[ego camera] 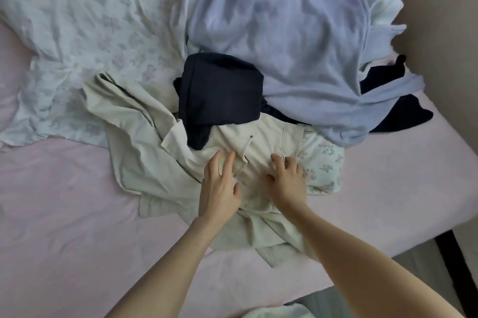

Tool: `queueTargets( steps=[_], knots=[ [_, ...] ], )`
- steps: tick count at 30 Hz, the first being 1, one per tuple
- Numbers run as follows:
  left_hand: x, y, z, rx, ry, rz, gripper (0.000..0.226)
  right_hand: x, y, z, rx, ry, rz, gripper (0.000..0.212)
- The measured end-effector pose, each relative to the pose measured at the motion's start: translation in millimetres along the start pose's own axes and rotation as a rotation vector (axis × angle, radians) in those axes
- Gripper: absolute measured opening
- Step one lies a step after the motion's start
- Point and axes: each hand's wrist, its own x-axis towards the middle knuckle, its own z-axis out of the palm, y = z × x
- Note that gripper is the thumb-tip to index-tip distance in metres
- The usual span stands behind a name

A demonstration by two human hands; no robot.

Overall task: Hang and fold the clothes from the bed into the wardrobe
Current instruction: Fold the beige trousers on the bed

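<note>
Two hands, left hand (219, 188) flat, right hand (285, 179) clawing beige garment (144, 152); navy garment (219, 90) overlaps it.

The bed sheet (64, 201) under my arms is plain pale pink. The trousers (144, 162) are cream. The folded garment (219, 90) above them is dark navy. The sweater (297, 38) is light lavender-blue. The duvet (85, 20) and small garment (323, 162) are white with faded pink-grey floral print.

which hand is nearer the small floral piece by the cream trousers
Right. The right hand rests on the cream trousers right beside the floral piece, fingers nearly at its edge. The left hand lies further left, across the drawstring.
</note>
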Motion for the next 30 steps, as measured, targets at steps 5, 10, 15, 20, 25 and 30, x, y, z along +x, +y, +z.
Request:
queueTargets(
  steps=[5, 10, 15, 20, 25, 30],
  knots=[
    [-1, 9, -24, 0.099, -0.029, 0.13, 0.081, -30, 3, -40, 0.125, 0.091, -0.171, 0.038],
    [3, 26, -55, 0.285, -0.179, 0.253, 0.066, -75, 6, -102, 0.131, -0.05, -0.48, 0.037],
    [-14, 67, -79, 0.235, -0.2, 0.428, 0.02, -111, 30, -148, 0.187, 0.049, -0.326, 0.035],
    [-54, 119, -92, -0.188, -0.135, 0.154, 0.019, -130, 49, -198, 0.56, 0.083, -0.097, 0.036],
    [-88, 172, -121, -0.615, -0.09, 0.024, 0.021, -180, 81, -218, 1.054, -0.263, 0.188, 0.101],
    [-153, 222, -133, -0.785, -0.135, 0.109, 0.02, -236, 91, -200, 1.25, -0.334, 0.146, 0.082]
  ],
)
